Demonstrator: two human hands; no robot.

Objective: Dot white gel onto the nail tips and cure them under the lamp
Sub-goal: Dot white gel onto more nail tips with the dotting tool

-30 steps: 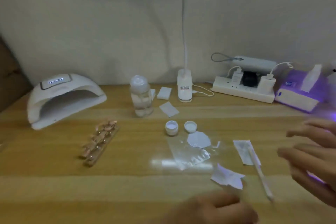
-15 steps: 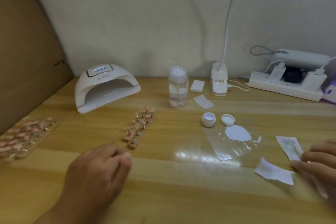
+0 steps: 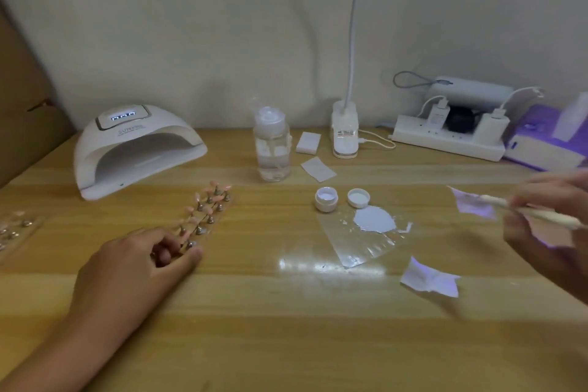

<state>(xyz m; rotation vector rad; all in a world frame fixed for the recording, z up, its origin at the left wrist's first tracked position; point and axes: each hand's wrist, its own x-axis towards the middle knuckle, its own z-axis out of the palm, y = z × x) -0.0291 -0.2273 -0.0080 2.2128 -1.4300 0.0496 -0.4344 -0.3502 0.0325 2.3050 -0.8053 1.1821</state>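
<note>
The left hand (image 3: 140, 267) lies low on the wooden table (image 3: 286, 328), its fingers curled over the near end of the nail tip strip (image 3: 206, 216) and its thumb against that end, so it pinches the strip there. The strip runs away from the hand at a slant, carrying two rows of pink tips on small metal stands. The right hand (image 3: 547, 229), blurred at the right edge, pinches a thin pale dotting tool (image 3: 537, 212) held above the table. A piece of white wipe (image 3: 474, 205) sits at the tool's front end; whether the fingers also hold it cannot be told.

Between the hands lies a clear film (image 3: 359, 248) with a puddle of white gel (image 3: 374, 219) on its far part. Just beyond the film stand an open gel jar (image 3: 326, 199) and its lid (image 3: 359, 197), side by side. A crumpled wipe (image 3: 429, 280) lies near the film's right corner.

The curing lamp (image 3: 133, 149) stands beyond the strip at the back left, its opening facing the person and its display lit. A clear bottle (image 3: 272, 149), two white pads (image 3: 308, 142), a desk lamp base (image 3: 345, 134) and a power strip (image 3: 445, 140) line the back. A second strip of tips (image 3: 16, 229) shows at the left edge.
</note>
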